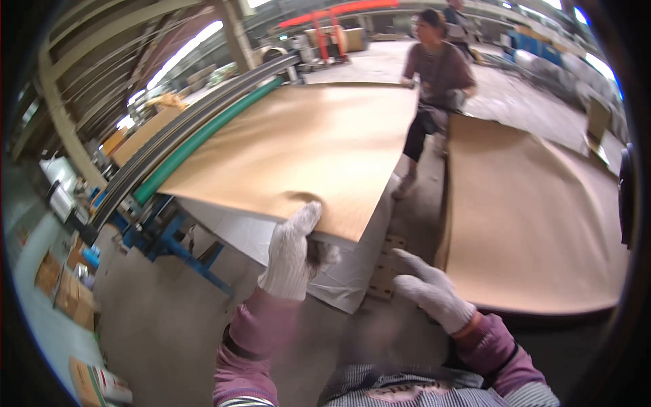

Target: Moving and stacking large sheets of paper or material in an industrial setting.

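A large brown sheet, like kraft paper (325, 142), stretches out from a green roller (196, 152). My left hand (290, 254), in a white knit glove, is closed on the sheet's near edge, thumb on top and fingers below. The sheet dips slightly at the thumb. In a matching glove, my right hand (437, 288) is apart from the sheet, fingers stretched out and nothing in them. It hovers beside the near left corner of a second large brown sheet (522, 217), which lies at the right with a raised, curved surface.
A co-worker (439, 74) stands at the far edge, one hand by the sheet's far corner. Pale sheeting (234, 230) hangs under the brown sheet. A blue frame (173, 247) stands below the roller. Cardboard boxes (74, 298) line the left side. A wooden pallet (382, 281) shows between the sheets.
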Demonstrator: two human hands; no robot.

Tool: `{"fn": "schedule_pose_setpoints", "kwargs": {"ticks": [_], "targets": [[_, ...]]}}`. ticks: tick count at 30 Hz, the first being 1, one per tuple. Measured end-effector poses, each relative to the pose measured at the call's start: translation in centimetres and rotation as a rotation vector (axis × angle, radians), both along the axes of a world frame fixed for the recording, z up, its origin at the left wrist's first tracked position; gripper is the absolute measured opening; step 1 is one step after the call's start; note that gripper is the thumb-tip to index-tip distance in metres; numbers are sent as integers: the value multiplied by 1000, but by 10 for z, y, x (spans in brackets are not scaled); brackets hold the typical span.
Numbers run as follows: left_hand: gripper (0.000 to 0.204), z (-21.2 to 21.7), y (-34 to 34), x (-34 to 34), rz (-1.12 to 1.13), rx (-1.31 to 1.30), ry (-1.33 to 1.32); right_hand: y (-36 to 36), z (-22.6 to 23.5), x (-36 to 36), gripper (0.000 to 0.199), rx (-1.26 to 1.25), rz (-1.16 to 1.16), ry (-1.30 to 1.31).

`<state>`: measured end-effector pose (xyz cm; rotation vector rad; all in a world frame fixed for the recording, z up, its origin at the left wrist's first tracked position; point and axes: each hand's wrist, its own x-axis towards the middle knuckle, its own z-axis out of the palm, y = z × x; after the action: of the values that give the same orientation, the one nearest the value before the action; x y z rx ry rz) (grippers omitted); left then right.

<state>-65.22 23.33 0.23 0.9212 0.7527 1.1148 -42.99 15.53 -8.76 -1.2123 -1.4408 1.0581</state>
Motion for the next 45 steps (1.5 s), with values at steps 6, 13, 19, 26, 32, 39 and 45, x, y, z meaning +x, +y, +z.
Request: {"fn": "schedule_pose_setpoints", "kwargs": {"ticks": [6, 13, 19, 26, 32, 39, 45], "targets": [[36, -35, -56, 32, -192, -63, 337, -28, 17, -51, 52, -252, 96, 391], [33, -84, -64, 46, -382, -291, 11, -31, -44, -10, 32, -103, -382, 384], [46, -105, -3, -24, -4, -150, -139, -65, -25, 27, 25, -127, -443, 220], [51, -109, -15, 2, -167, -170, -13, -83, -1, 85, 22, -148, -534, 157], [39, -123, -41, 3, 0, -185, 141, -96, 36, 138, 25, -54, -552, 12], [22, -83, -42, 50, -209, -12, 248, -147, 53, 155, 22, -190, -752, 263], [16, -96, -34, 105, -393, -424, -309, -141, 35, 99, 31, -88, -562, 780]]}}
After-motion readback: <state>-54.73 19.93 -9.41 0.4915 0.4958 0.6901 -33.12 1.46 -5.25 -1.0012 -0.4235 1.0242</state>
